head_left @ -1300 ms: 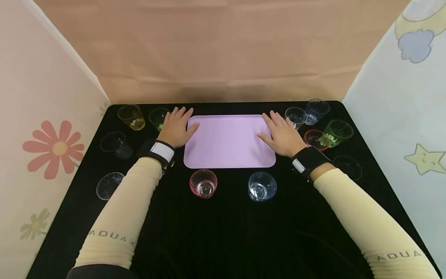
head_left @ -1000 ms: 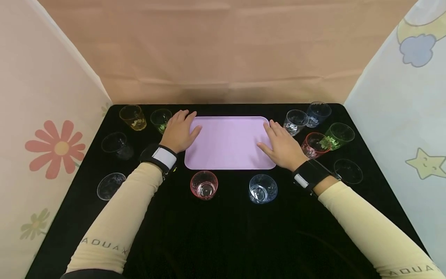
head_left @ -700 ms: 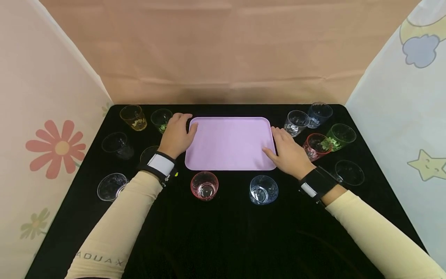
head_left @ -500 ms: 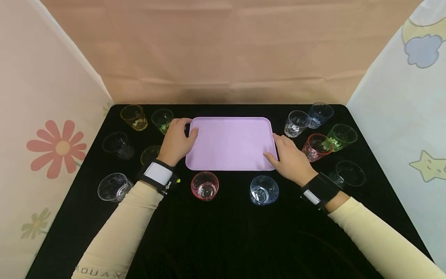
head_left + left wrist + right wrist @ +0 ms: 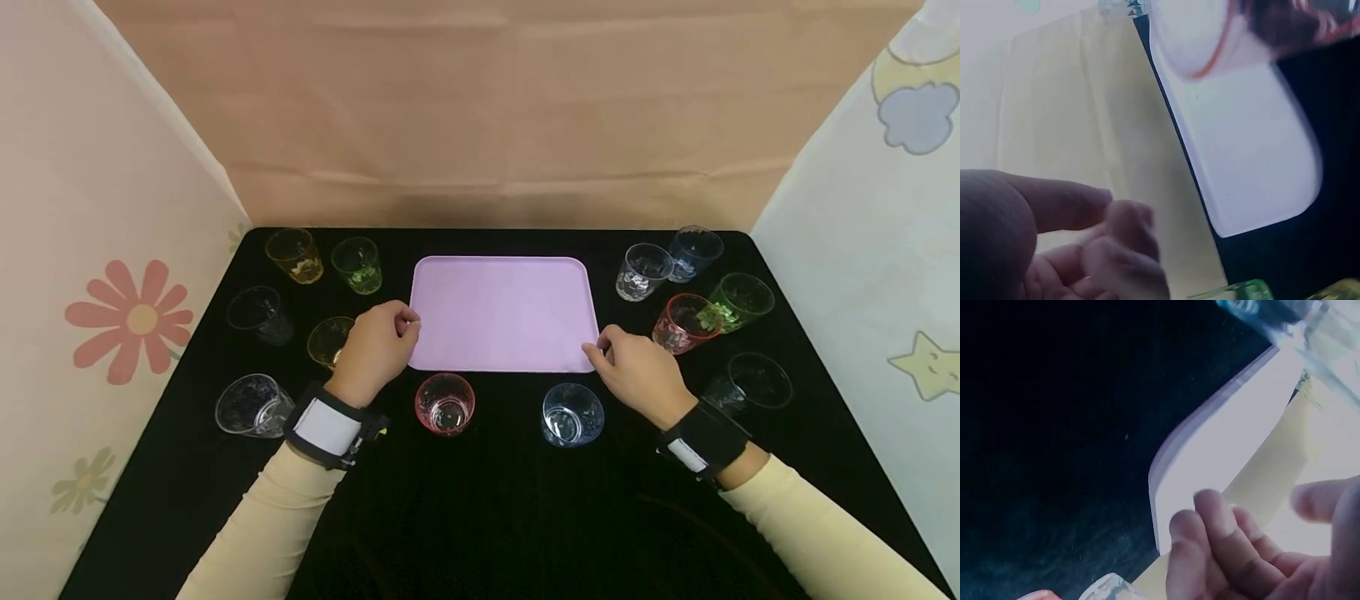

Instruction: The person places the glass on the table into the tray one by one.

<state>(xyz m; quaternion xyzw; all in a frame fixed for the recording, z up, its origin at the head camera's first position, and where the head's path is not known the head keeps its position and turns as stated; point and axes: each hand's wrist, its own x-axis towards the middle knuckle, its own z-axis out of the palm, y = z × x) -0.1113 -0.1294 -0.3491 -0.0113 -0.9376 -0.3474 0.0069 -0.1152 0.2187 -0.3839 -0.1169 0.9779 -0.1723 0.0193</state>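
L hand (image 5: 375,348) nr tray (image 5: 501,313) edge; R hand (image 5: 639,373) opp.

I face a tan wall (image 5: 495,108). Pale panels (image 5: 45,192) flank my black table (image 5: 480,517), flowers (image 5: 141,321) left, star (image 5: 930,367) right.

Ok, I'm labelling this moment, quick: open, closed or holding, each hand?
Left hand: open, loosely curled, holding nothing.
Right hand: open, loosely curled, holding nothing.
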